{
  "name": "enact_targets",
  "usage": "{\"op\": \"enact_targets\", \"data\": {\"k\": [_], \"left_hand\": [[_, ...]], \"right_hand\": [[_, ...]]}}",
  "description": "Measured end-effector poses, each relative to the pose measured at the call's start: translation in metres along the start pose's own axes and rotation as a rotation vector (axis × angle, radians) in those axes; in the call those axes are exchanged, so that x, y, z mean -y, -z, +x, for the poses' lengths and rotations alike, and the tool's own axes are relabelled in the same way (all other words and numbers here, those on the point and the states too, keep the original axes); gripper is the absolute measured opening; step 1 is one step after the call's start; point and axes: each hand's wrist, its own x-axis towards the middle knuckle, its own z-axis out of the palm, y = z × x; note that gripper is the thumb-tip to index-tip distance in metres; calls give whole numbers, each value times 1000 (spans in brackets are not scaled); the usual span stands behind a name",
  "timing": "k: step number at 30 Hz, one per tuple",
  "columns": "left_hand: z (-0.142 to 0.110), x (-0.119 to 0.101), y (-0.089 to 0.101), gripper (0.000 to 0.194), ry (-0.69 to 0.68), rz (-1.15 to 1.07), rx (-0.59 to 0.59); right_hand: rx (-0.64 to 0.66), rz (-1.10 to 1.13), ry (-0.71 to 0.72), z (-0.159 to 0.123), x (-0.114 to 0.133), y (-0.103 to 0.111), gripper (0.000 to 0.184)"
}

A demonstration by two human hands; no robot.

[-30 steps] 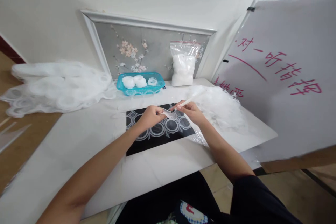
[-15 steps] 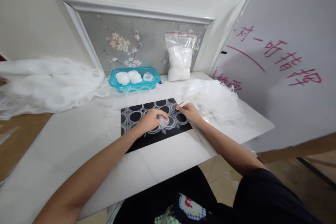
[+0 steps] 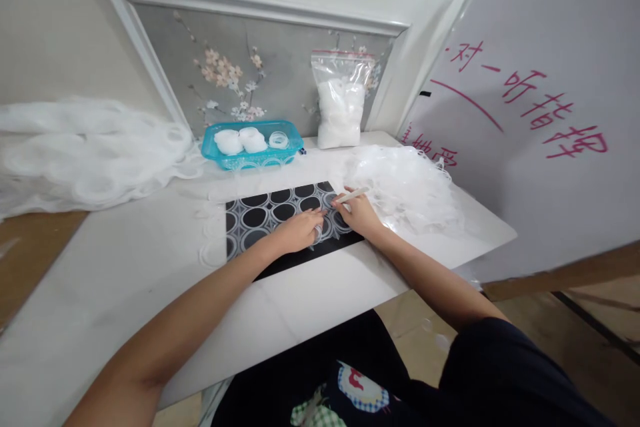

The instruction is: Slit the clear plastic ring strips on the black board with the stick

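A black mat (image 3: 270,213) lies on the white table (image 3: 125,293), covered by a thin clear sheet of joined rings. My left hand (image 3: 300,230) rests on the mat's right part, fingers curled round a clear ring piece. My right hand (image 3: 356,212) sits just right of it, pinching a slim white stick (image 3: 354,195) whose tip points at the sheet. The two hands almost touch.
A teal basket (image 3: 253,147) with white ring stacks stands behind the mat. A zip bag of white pieces (image 3: 340,103) leans on the wall panel. A heap of clear scraps (image 3: 405,187) lies right, white sheets (image 3: 85,153) left. A whiteboard (image 3: 540,113) stands at the right.
Both hands came down from above the mat onto it. The left hand carried the clear piece lower, and the right hand's stick dropped to the sheet. The view shifted slightly.
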Motion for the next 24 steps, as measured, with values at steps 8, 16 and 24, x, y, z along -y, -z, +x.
{"op": "enact_targets", "data": {"k": [8,16,24], "left_hand": [[1,0,-10,32,42,-28,-6],[-11,5,12,17,40,-151,-63],[-16,-7,31,7,113,-678,-287]], "right_hand": [[-44,-428,44,33,-4,16,29],[-263,-32,-311,60,-10,52,29],[-35,859,-242,-25,50,22,40]]}}
